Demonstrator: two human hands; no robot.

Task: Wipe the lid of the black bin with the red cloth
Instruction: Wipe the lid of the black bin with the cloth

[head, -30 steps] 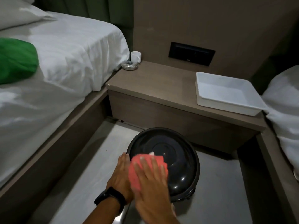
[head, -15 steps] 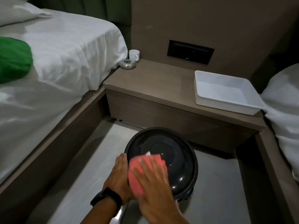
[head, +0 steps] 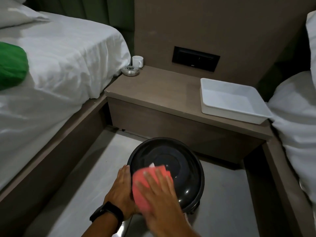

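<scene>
The black bin stands on the grey floor between two beds, and its round glossy lid point(head: 172, 159) faces up at me. A folded red cloth point(head: 145, 187) lies on the lid's near-left part. My right hand point(head: 160, 199) presses flat on the cloth with fingers spread, covering its near half. My left hand point(head: 119, 190), with a black watch on the wrist, cups the lid's left rim. The bin's body is mostly hidden under the lid and my hands.
A low brown nightstand point(head: 153, 89) stands just behind the bin, carrying a white tray point(head: 234, 101), a white cup point(head: 137, 61) and a round metal ashtray point(head: 130, 71). White-sheeted beds point(head: 56, 65) flank the narrow floor strip; a green cushion point(head: 12, 67) lies on the left one.
My right hand and the red cloth have slid slightly toward the near-left of the lid. My left hand has stayed on the rim. The view has shifted a little.
</scene>
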